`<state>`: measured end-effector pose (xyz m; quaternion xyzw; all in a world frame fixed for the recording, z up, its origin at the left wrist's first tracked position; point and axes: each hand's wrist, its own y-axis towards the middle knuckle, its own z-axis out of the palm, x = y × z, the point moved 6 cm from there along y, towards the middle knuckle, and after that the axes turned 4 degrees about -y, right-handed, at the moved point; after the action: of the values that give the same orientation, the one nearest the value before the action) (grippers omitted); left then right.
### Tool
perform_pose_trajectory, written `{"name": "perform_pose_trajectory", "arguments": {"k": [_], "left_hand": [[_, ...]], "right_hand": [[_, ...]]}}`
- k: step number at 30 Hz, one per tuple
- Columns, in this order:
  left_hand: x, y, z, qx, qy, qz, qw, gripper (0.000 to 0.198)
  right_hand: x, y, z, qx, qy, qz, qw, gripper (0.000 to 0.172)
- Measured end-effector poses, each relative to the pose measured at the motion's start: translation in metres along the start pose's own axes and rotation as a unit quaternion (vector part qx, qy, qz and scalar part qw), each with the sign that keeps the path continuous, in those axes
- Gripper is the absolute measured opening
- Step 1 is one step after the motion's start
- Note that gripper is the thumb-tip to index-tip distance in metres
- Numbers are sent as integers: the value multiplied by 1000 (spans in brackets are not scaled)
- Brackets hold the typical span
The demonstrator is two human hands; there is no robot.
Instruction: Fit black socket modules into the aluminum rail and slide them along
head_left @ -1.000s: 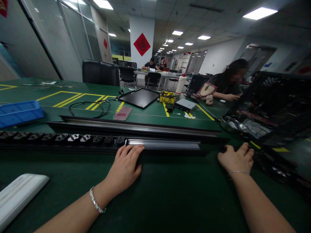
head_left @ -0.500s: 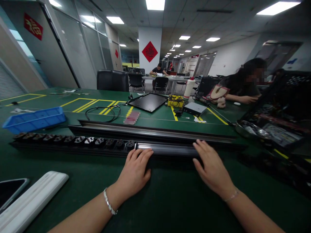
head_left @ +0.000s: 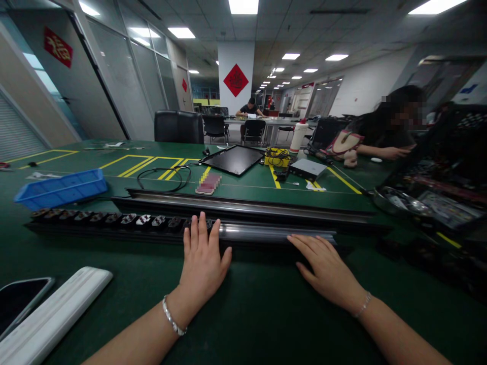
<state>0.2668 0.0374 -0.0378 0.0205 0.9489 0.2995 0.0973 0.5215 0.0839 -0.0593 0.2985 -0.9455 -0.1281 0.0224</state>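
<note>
On the table (head_left: pixel 262 314), the near rail (head_left: pixel 254 232) lies crosswise, probably stiff, light and slick, best held by its long edges. The left hand (head_left: pixel 202 263) spreads over the end sockets (head_left: pixel 143 220); the right hand (head_left: pixel 330 268), loosely flat, touches bare rail.

Open-plan office, fitted in part as an electronics workshop. Office character shown by rectangular ceiling lights (head_left: pixel 243 6), glass partitions (head_left: pixel 114 71), black chairs (head_left: pixel 178 126) and a white column (head_left: pixel 236 52) hung with a red diamond poster (head_left: pixel 236 80); a person (head_left: pixel 250 107) is seated at a far table (head_left: pixel 272 121). Workshop character shown by a green table (head_left: pixel 258 309), marked with yellow lines (head_left: pixel 344 180) and laden with a black rail (head_left: pixel 110 231) of socket-like units, a cable-topped yellow box (head_left: pixel 274 161) and exposed electronics (head_left: pixel 437 205).
</note>
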Motion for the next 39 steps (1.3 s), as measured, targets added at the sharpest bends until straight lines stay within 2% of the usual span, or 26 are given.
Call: {"name": "perform_pose_trajectory", "arguments": {"k": [5, 20, 27, 34, 39], "left_hand": [[1, -3, 10, 46, 22, 22, 998, 52], [-1, -1, 13, 72, -24, 58, 995, 49], [-2, -3, 13, 68, -10, 36, 997, 45], [6, -3, 12, 32, 24, -14, 999, 65], [9, -1, 14, 54, 40, -17, 998, 65]], "right_hand": [[0, 0, 0, 5, -4, 4, 1000, 55], [0, 0, 1, 2, -9, 3, 1000, 55], [-1, -1, 2, -2, -15, -4, 1000, 56], [-1, 0, 2, -5, -14, -3, 1000, 55], [-1, 0, 2, -6, -15, -3, 1000, 56]]}}
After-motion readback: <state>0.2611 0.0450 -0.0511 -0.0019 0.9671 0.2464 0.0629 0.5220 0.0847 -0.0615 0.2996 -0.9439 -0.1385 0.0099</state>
